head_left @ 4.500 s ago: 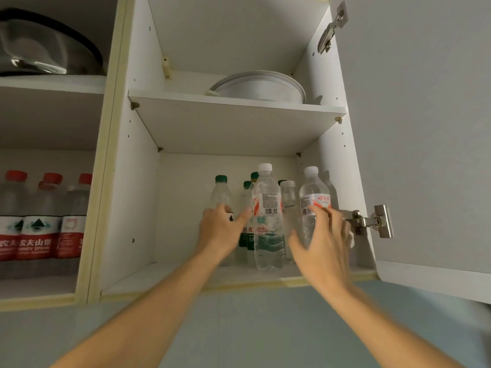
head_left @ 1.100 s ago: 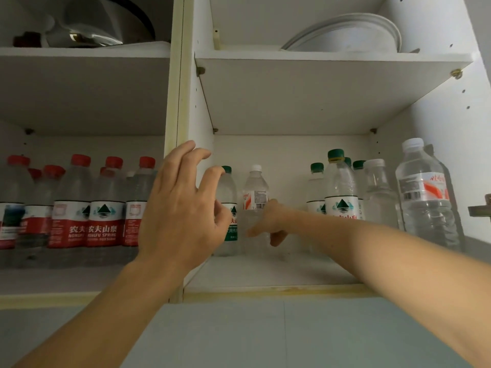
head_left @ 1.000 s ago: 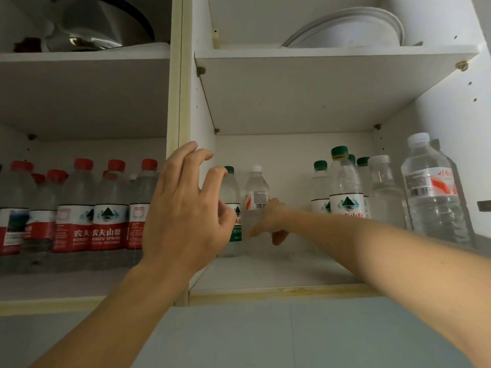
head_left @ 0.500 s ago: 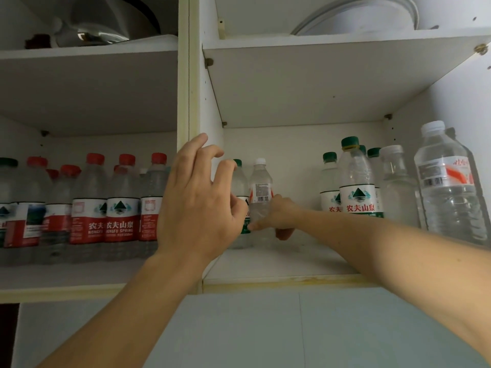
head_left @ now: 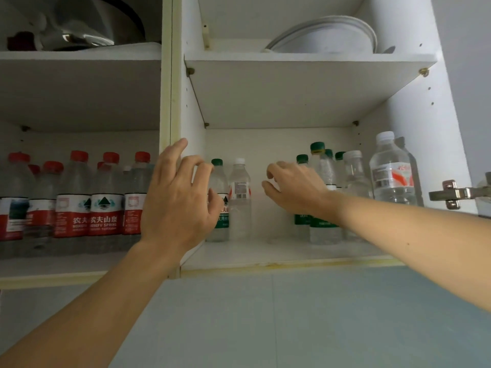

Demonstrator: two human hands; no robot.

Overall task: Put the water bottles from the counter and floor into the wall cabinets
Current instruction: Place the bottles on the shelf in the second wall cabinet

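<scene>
I see my left hand [head_left: 178,197] raised by the cabinet divider [head_left: 166,102], fingers loosely spread, holding nothing. My right hand [head_left: 295,191] hovers relaxed and empty right of the white-capped bottle [head_left: 240,200], which stands far back beside a green-capped bottle [head_left: 220,181].

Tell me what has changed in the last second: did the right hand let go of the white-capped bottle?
Yes. The right hand has left the white-capped bottle and drawn back to the right, fingers loosely curled and holding nothing. The left hand stays raised before the cabinet divider. The bottle stands where it was, beside the green-capped bottle.
</scene>
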